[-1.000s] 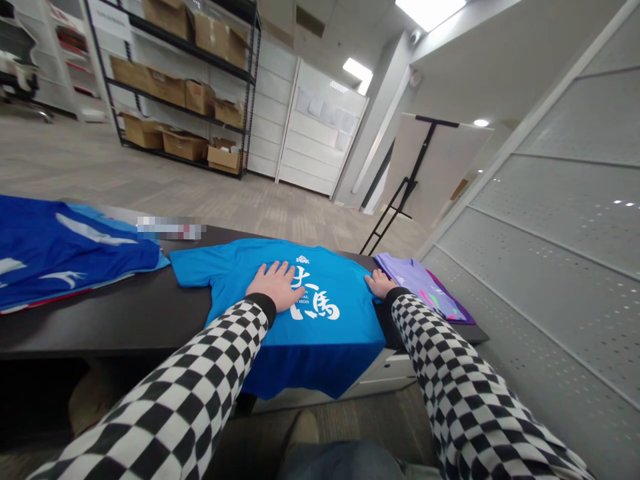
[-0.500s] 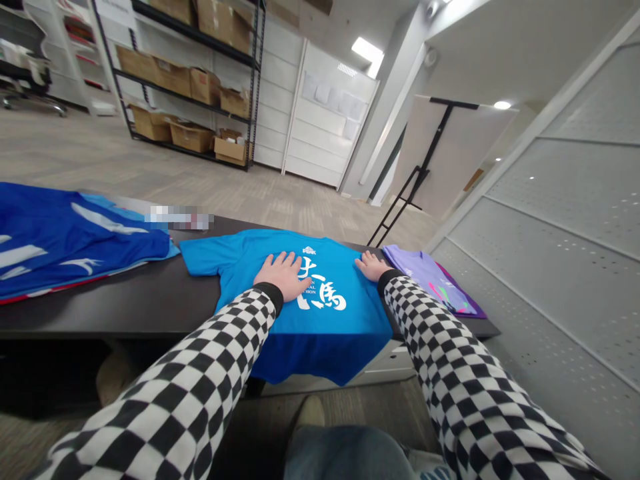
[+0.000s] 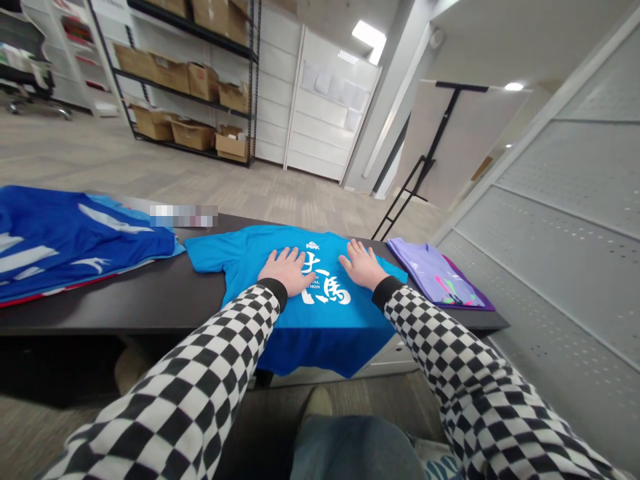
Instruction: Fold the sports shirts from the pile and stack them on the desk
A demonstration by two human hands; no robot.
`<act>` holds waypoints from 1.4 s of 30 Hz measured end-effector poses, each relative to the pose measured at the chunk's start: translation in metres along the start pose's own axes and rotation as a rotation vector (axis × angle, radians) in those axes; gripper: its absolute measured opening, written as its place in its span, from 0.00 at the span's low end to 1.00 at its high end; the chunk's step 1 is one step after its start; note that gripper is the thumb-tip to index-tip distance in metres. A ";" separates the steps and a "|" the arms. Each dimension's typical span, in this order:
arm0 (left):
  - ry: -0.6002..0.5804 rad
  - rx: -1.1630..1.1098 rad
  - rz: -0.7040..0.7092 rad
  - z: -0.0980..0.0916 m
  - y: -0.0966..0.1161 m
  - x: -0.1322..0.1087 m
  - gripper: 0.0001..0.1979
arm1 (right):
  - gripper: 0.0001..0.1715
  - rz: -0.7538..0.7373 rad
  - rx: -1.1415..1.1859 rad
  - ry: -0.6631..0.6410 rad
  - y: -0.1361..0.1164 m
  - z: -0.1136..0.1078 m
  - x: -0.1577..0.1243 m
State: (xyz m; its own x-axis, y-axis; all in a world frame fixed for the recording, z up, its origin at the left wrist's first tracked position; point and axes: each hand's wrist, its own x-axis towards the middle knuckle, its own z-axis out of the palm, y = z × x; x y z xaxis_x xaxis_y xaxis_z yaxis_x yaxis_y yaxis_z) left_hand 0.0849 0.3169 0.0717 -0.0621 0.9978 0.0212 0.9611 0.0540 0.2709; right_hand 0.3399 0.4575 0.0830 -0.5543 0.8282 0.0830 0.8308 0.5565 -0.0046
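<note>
A bright blue T-shirt (image 3: 300, 317) with white printed characters and a small logo lies spread on the dark table (image 3: 170, 293), its lower hem hanging over the front edge. My left hand (image 3: 286, 270) rests flat on the shirt's chest, left of the print and partly covering it, fingers spread. On the right side of the print, my right hand (image 3: 363, 265) also lies on the fabric with fingers apart. Neither hand grips the cloth. The shirt's left sleeve is stretched out on the table; the right sleeve shows just beyond my right hand.
Darker blue jerseys (image 3: 60, 247) are piled at the table's left. Folded purple shirts (image 3: 435, 270) lie at its right end, close to a grey perforated panel (image 3: 550, 267). Behind stand a shelf rack with cardboard boxes (image 3: 193, 133) and a board on a black easel (image 3: 440, 140).
My right hand has moved left from the shirt's right edge onto its chest, and the right sleeve now shows. My left hand stays on the shirt. The camera view has shifted slightly.
</note>
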 end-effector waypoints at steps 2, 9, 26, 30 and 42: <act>0.009 0.015 0.011 0.003 -0.001 0.002 0.49 | 0.51 -0.013 0.046 -0.059 -0.015 0.009 -0.012; 0.013 0.030 0.015 0.005 -0.002 0.005 0.48 | 0.52 -0.002 0.091 -0.128 -0.026 0.019 -0.019; 0.286 -0.338 0.108 0.041 -0.076 -0.289 0.24 | 0.44 -0.017 0.116 -0.044 -0.016 0.030 -0.016; 0.396 -0.608 -0.246 0.069 -0.084 -0.317 0.23 | 0.41 -0.028 0.090 -0.027 -0.013 0.031 -0.018; 0.461 -1.325 -0.399 0.089 -0.093 -0.226 0.28 | 0.34 -0.040 0.141 0.217 -0.089 -0.015 -0.058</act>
State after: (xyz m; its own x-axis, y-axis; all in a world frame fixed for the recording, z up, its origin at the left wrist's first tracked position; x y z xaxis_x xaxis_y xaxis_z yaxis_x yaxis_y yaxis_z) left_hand 0.0335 0.0896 -0.0434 -0.5843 0.8108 -0.0352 -0.0723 -0.0089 0.9973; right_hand 0.2984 0.3588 0.0937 -0.5501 0.7804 0.2973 0.7850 0.6047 -0.1347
